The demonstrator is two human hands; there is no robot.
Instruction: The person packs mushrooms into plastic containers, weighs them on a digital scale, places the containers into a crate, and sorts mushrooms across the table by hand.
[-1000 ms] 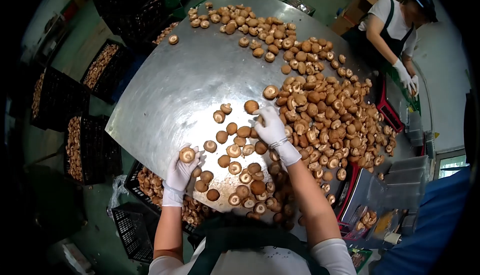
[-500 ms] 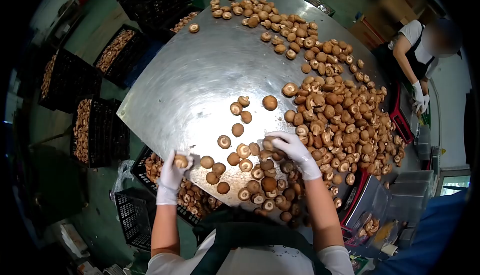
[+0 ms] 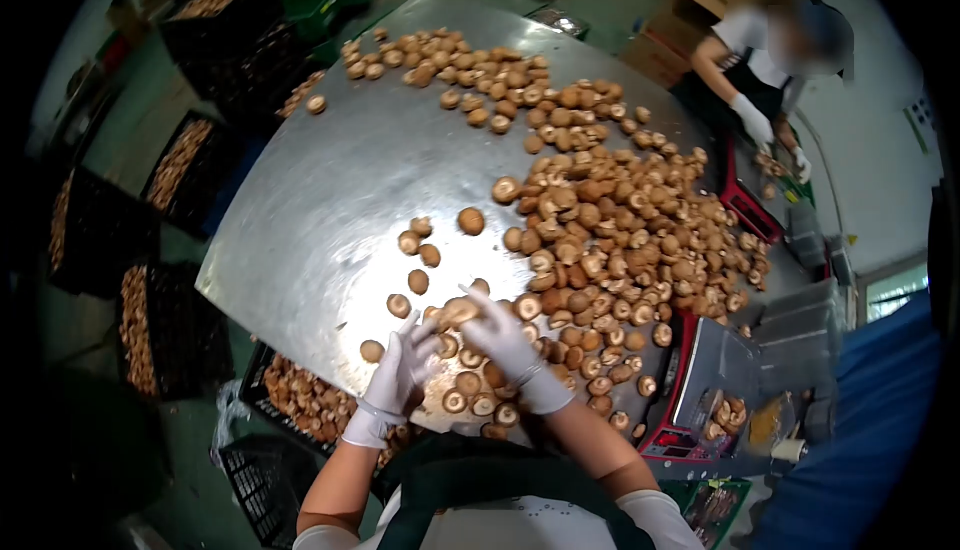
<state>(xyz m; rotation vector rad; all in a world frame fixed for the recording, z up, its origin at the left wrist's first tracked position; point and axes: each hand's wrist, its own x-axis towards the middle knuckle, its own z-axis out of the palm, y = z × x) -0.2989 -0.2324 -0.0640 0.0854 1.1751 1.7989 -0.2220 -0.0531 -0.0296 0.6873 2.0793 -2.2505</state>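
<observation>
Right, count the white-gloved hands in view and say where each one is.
4. The wearer's left hand and right hand are on brown mushrooms at the steel table's near edge; the co-worker's two gloved hands work at top right.

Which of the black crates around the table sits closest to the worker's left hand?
The mushroom-filled black crate tucked under the table edge, just left of the left hand; the others stand farther off.

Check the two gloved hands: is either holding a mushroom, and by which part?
The right hand pinches one mushroom at its cap edge with the fingertips. The left hand rests among the mushrooms below it; whether it grips one cannot be told.
</observation>
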